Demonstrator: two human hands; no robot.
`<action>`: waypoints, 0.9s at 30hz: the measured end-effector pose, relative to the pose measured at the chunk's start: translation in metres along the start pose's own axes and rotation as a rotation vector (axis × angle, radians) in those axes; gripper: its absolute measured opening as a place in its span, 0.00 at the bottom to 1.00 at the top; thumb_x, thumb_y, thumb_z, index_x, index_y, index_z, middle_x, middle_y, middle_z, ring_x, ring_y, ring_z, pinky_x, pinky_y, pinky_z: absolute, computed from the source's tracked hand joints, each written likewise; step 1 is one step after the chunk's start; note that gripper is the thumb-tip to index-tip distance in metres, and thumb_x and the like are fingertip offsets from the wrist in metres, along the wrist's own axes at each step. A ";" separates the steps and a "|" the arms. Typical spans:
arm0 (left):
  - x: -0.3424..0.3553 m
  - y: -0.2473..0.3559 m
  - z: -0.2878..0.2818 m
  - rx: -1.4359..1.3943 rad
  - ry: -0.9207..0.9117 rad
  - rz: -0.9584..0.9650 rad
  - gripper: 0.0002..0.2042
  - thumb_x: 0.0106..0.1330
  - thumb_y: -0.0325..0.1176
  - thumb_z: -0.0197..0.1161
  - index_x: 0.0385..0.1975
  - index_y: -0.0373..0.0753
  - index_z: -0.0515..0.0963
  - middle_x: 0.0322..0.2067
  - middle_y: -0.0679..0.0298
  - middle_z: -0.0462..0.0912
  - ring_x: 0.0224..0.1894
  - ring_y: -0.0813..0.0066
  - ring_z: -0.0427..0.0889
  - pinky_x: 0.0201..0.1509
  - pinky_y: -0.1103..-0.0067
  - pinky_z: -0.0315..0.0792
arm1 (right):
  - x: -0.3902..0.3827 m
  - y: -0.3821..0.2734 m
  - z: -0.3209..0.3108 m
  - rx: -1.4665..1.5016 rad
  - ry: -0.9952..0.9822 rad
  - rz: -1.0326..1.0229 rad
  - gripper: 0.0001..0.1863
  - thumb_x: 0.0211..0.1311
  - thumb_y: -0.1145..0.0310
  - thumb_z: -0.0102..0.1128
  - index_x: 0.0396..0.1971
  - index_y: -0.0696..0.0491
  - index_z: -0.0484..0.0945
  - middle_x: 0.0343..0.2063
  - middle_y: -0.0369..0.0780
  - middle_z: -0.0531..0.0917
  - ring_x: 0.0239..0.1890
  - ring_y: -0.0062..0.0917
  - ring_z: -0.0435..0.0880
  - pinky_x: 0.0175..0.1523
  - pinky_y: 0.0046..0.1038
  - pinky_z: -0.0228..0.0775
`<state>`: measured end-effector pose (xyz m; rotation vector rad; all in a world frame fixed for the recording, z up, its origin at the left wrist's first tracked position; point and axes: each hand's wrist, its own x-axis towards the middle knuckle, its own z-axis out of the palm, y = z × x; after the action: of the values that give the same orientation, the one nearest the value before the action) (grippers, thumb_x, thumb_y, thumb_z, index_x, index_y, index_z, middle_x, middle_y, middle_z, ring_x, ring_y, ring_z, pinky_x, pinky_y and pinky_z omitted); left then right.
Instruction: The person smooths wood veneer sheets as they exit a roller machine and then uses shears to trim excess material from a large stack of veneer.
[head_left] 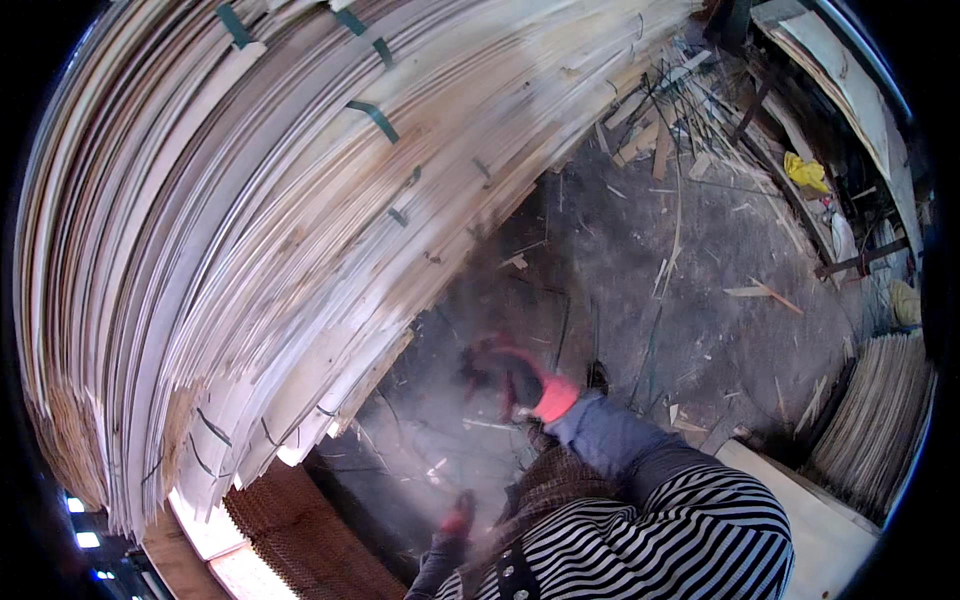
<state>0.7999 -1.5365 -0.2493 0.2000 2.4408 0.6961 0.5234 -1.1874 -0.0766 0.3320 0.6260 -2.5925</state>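
Note:
My right hand [505, 375], in a red and dark glove with a grey sleeve above it, reaches over the dusty floor [650, 300] near the edge of a tall stack of thin wooden sheets [280, 180]; its fingers are smeared by motion. My left hand [455, 515], in a similar glove, is low near the bottom of the view, right of a brown stack with a ridged side [280, 520]. It is blurred, and whether either hand holds anything cannot be made out. Pale haze hangs around both hands. Green strips [375, 120] stick out from the tall stack.
Scrap wood strips [650, 140] lie heaped at the back right, beside a yellow crumpled item [805, 170] and leaning boards [840, 75]. A smaller stack of sheets [865, 420] stands at the right, with a pale board [800, 510] beside my body.

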 end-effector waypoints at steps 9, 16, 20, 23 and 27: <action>0.005 -0.009 -0.018 -0.110 0.052 -0.121 0.23 0.62 0.38 0.47 0.58 0.39 0.58 0.53 0.53 0.67 0.39 0.56 0.76 0.37 0.68 0.72 | 0.051 0.047 0.095 0.312 -0.362 -0.053 0.35 0.52 0.73 0.51 0.61 0.50 0.50 0.35 0.41 0.76 0.40 0.30 0.77 0.49 0.36 0.69; 0.015 -0.019 -0.009 -0.299 0.046 -0.305 0.22 0.62 0.39 0.48 0.56 0.38 0.61 0.50 0.55 0.69 0.38 0.61 0.76 0.38 0.71 0.71 | 0.104 0.051 0.110 0.314 -0.153 -0.293 0.31 0.54 0.68 0.53 0.58 0.52 0.55 0.27 0.37 0.74 0.29 0.24 0.75 0.48 0.36 0.70; 0.050 0.003 -0.024 -0.279 0.037 -0.289 0.22 0.63 0.40 0.49 0.54 0.37 0.62 0.49 0.56 0.71 0.38 0.63 0.76 0.40 0.72 0.71 | 0.080 0.043 0.094 0.305 -0.102 -0.198 0.20 0.56 0.68 0.50 0.50 0.55 0.64 0.18 0.33 0.69 0.21 0.21 0.71 0.30 0.27 0.69; 0.052 0.006 -0.032 -0.291 0.059 -0.286 0.21 0.63 0.41 0.49 0.53 0.37 0.63 0.48 0.57 0.71 0.39 0.65 0.75 0.41 0.74 0.70 | 0.035 0.047 0.069 0.254 -0.114 -0.060 0.14 0.56 0.66 0.50 0.42 0.55 0.70 0.19 0.33 0.70 0.20 0.20 0.70 0.30 0.25 0.69; 0.063 0.006 -0.039 -0.314 0.080 -0.226 0.21 0.63 0.42 0.50 0.52 0.36 0.64 0.47 0.58 0.72 0.40 0.68 0.75 0.43 0.75 0.70 | -0.017 0.018 -0.005 -0.143 -0.072 -0.090 0.09 0.59 0.66 0.46 0.33 0.54 0.74 0.19 0.33 0.72 0.21 0.20 0.72 0.25 0.21 0.67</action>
<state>0.7263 -1.5300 -0.2503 -0.2278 2.3393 0.9832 0.5475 -1.1925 -0.0822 0.1674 0.8123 -2.6138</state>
